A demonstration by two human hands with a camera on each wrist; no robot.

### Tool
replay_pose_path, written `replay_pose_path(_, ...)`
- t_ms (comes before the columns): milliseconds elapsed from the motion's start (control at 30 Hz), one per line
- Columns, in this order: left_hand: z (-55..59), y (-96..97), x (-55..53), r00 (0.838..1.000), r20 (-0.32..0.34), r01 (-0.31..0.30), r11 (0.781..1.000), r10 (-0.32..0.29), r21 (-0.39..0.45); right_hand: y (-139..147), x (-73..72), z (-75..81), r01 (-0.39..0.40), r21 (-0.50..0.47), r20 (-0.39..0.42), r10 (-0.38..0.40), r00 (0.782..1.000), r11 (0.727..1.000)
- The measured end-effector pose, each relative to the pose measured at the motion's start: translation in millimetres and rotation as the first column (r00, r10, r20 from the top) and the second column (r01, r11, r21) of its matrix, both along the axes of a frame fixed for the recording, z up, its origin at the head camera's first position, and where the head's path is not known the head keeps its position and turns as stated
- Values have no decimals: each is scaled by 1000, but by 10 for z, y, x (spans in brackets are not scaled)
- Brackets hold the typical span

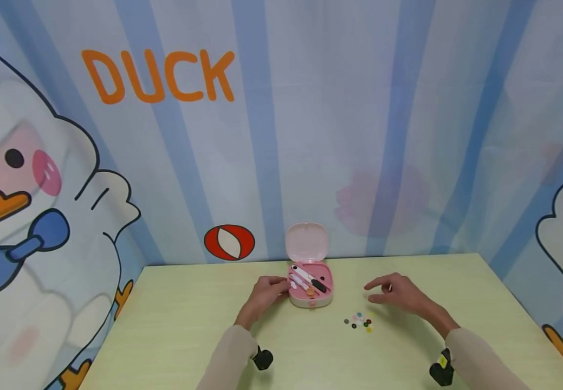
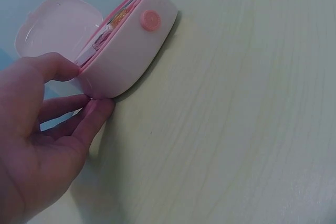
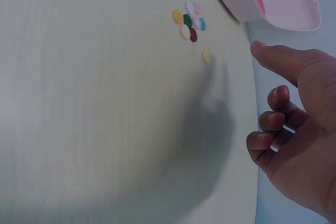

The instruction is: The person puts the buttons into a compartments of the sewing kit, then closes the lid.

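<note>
Behind everything we see a blue-striped fabric backdrop [image 1: 330,108]. In front of it spreads a pale, wood-grained table [image 1: 310,352]. At our left the fabric carries a big white duck figure [image 1: 23,260] with an orange bill, and next to it the orange lettering [image 1: 169,76] (it spells DUCK). Two beige sleeves [image 1: 483,360] reach in from the lower edge of the head view.

Toward the back of the table, near the backdrop, we find a pink-and-white box [image 1: 298,303], standing flat with its lid [image 1: 306,242] raised behind it.

The right hand [image 1: 400,295] is held above the table, well apart from the box; its index finger and thumb point toward the box side, its other fingers bend loosely, and we see nothing in its grasp. The left hand [image 1: 264,295] pinches the box at its left end: in the left wrist view we make out the thumb on the rim and fingertips against the lower wall.

Inside the box lie a white tool with a black end [image 1: 309,277], a few pale pink pieces too small for us to name, and an orange piece [image 1: 310,292]. A round pink clasp [image 2: 150,20] sits on the front wall.

Smallest of all, small flat discs [image 3: 187,20] in several colours lie loosely grouped on the table between box and right hand, a pale yellow one [image 3: 206,56] slightly apart.
</note>
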State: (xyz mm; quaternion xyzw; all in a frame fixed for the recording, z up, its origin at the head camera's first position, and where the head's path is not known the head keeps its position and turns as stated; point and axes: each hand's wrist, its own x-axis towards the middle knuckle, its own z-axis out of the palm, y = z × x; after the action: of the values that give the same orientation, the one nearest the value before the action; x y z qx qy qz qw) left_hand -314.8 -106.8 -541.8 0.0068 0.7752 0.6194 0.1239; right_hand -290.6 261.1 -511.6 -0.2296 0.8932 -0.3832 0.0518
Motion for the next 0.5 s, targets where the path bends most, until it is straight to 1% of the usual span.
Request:
replay_pose_path(200,-22,-7,-22,1000,-1,6,1000,-6,25,31,77,-176,-33,-24,34,34,999,999)
replay_pose_path(300,-25,-6,-32,1000,3,11,999,-11,38,26,94,-246,-46,-9,32,46,998,999)
replay_pose_path(500,-35,-7,-29,1000,10,11,999,-11,37,14,154,-286,-45,25,7,45,999,999)
